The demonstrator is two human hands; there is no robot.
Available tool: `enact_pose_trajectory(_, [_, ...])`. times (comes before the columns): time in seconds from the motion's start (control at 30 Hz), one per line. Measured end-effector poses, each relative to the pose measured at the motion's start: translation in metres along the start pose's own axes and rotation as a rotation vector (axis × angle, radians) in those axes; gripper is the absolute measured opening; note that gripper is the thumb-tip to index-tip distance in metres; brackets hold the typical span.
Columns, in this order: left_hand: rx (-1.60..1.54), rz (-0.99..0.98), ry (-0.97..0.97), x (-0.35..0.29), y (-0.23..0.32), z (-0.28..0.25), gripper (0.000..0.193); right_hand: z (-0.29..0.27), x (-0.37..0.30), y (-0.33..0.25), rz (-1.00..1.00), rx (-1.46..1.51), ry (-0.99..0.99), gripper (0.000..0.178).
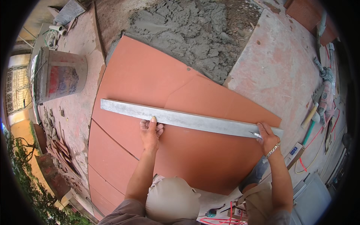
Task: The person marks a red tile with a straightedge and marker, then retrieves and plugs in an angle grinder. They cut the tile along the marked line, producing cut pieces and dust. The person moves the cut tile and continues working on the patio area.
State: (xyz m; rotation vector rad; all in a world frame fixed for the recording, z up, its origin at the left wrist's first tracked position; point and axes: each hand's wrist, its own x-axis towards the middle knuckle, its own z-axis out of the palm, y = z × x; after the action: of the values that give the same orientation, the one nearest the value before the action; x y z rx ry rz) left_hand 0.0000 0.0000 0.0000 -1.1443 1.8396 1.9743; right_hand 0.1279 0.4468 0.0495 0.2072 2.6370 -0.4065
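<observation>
Seen from my head camera, my left hand (150,132) presses flat, fingers spread, on a long metal straightedge (187,119) lying across the terracotta floor tile (150,78), its ends reaching towards the tile's left and right edges. My right hand (267,138) pinches a pencil (255,134) against the straightedge's right end, near the tile's right corner. Wet grey mortar (195,33) lies beyond the tile's far edge, a bucket (60,77) off its left.

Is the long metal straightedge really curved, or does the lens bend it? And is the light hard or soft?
In the head view, the metal straightedge bows slightly, fisheye distortion; tile edges curve too. Light is soft daylight with faint shadows, no glare. Black corners vignette the frame; both hands look sharp.
</observation>
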Motion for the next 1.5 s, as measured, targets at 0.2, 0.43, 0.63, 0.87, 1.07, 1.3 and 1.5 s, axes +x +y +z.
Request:
enact_pose_trajectory(0.2, [0.006, 0.007, 0.007, 0.0001, -0.0002, 0.0029, 0.040, 0.0007, -0.0010, 0.0013, -0.032, -0.035, 0.044, 0.065])
enact_pose_trajectory(0.43, [0.013, 0.014, -0.002, 0.0015, -0.0012, 0.0015, 0.039, -0.0040, -0.0026, -0.0052, -0.058, -0.041, 0.096, 0.058])
enact_pose_trajectory(0.63, [-0.005, 0.036, -0.003, 0.0015, -0.0027, 0.0017, 0.038, -0.0038, -0.0023, -0.0056, -0.086, -0.046, 0.131, 0.058])
enact_pose_trajectory(0.87, [-0.011, 0.031, -0.034, 0.0027, -0.0027, 0.0002, 0.041, -0.0017, -0.0035, -0.0044, -0.072, -0.056, 0.116, 0.058])
enact_pose_trajectory(1.07, [0.009, -0.001, 0.024, -0.0006, 0.0003, 0.0036, 0.043, -0.0001, -0.0011, -0.0039, -0.029, -0.056, 0.036, 0.069])
enact_pose_trajectory(1.3, [0.014, 0.003, -0.010, -0.0004, 0.0028, 0.0028, 0.043, -0.0016, -0.0026, -0.0060, 0.006, -0.035, 0.001, 0.071])
enact_pose_trajectory(1.5, [0.004, 0.018, -0.015, 0.0002, 0.0008, 0.0018, 0.041, -0.0003, -0.0039, -0.0053, -0.026, -0.065, 0.050, 0.068])
